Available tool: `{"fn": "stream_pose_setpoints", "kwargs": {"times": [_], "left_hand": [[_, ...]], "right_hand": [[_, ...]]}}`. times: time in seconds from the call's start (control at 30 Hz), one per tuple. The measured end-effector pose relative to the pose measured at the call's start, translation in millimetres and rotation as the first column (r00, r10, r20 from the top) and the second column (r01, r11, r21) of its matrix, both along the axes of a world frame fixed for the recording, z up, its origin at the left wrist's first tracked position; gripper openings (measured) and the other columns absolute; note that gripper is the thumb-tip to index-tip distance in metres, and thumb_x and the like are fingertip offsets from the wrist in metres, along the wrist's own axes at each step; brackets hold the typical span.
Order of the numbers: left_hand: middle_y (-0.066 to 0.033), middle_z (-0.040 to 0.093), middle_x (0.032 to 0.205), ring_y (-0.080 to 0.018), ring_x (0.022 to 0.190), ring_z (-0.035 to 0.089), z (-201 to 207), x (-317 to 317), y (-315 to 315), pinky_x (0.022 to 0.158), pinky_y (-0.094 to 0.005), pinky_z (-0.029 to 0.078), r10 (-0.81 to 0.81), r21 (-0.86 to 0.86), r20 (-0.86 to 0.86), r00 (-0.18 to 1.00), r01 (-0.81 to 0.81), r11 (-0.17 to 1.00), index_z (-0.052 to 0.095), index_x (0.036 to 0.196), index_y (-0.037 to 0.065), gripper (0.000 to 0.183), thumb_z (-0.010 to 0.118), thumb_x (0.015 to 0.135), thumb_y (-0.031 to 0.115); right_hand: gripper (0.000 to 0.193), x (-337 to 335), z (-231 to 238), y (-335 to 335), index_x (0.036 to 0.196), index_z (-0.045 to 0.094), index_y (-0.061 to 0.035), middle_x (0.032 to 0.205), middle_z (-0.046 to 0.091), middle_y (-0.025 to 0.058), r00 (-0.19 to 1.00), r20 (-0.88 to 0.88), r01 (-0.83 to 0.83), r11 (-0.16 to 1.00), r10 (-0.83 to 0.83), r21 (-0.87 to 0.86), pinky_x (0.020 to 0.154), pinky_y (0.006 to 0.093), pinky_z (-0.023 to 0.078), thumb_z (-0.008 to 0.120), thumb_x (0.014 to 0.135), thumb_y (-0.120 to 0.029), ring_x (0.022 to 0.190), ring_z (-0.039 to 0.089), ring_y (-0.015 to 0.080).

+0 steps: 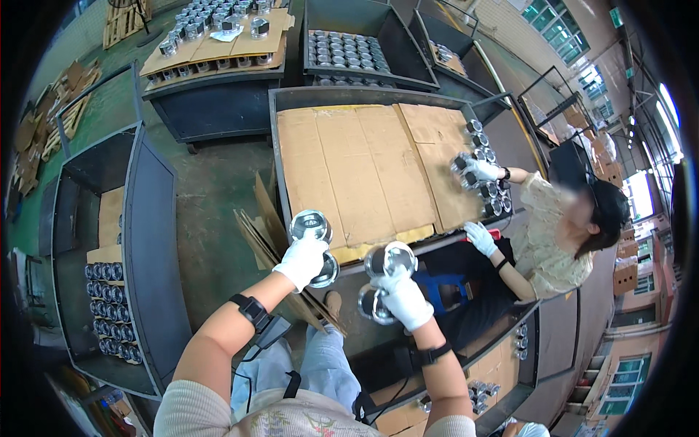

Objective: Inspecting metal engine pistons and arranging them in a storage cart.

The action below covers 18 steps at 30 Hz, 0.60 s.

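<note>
My left hand (pixel 303 264), in a white glove, is closed around metal pistons, one shiny piston (pixel 310 221) above the fingers and another (pixel 328 272) below. My right hand (pixel 408 300), also gloved, grips two more, an upper piston (pixel 391 258) and a lower piston (pixel 373 304), slightly blurred. Both hands are in front of the near edge of a dark metal bin (pixel 371 96). Brown cardboard sheets (pixel 342 171) line it. At the bin's right side, a person's gloved hand (pixel 480 171) touches pistons, and several pistons (pixel 492 193) stand in rows there.
Folded cardboard (pixel 262 229) leans against the bin's left side. Another metal bin (pixel 149 255) with rows of pistons stands at left. Behind are a piston-covered cart (pixel 218 109) and more bins (pixel 378 36). The seated person (pixel 561 233) is close on my right, beside a blue stool (pixel 440 291).
</note>
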<state>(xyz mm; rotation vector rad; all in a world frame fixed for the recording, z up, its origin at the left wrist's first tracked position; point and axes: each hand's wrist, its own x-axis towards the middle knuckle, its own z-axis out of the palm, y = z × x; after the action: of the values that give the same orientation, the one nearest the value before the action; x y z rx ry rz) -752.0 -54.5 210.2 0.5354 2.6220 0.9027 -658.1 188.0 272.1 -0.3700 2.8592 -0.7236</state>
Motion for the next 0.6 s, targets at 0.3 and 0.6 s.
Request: {"fn": "stream_pose_setpoints", "kwargs": {"times": [0.3,0.6], "left_hand": [[-0.0259,0.061,0.099,-0.0373,0.083,0.065,-138.2,-66.4,53.0,0.075,-0.0425,0.052,0.254,-0.299,0.175,0.951,-0.194,0.934,0.068,0.089,0.005,0.020,0.051,0.083,0.014],[-0.0263,0.065,0.083,-0.0409,0.080,0.064,-189.2,-73.6,54.1,0.071,-0.0476,0.050,0.312,-0.363,0.206,0.928,-0.224,0.904,0.046,0.120,-0.005,0.044,0.044,0.088,0.025]], "right_hand": [[0.049,-182.8,-159.2,17.6,0.121,0.046,-0.0056,0.102,0.062,0.0294,0.848,0.507,0.134,0.988,-0.152,0.071,0.087,0.0455,0.046,0.046,0.085,-0.038,0.100,0.060,0.0416],[0.046,-204.0,-179.1,0.5,0.120,0.049,-0.0064,0.101,0.062,0.0289,0.772,0.629,0.065,0.996,-0.087,0.058,0.088,0.0472,0.046,0.047,0.086,-0.037,0.099,0.060,0.0424]]}}
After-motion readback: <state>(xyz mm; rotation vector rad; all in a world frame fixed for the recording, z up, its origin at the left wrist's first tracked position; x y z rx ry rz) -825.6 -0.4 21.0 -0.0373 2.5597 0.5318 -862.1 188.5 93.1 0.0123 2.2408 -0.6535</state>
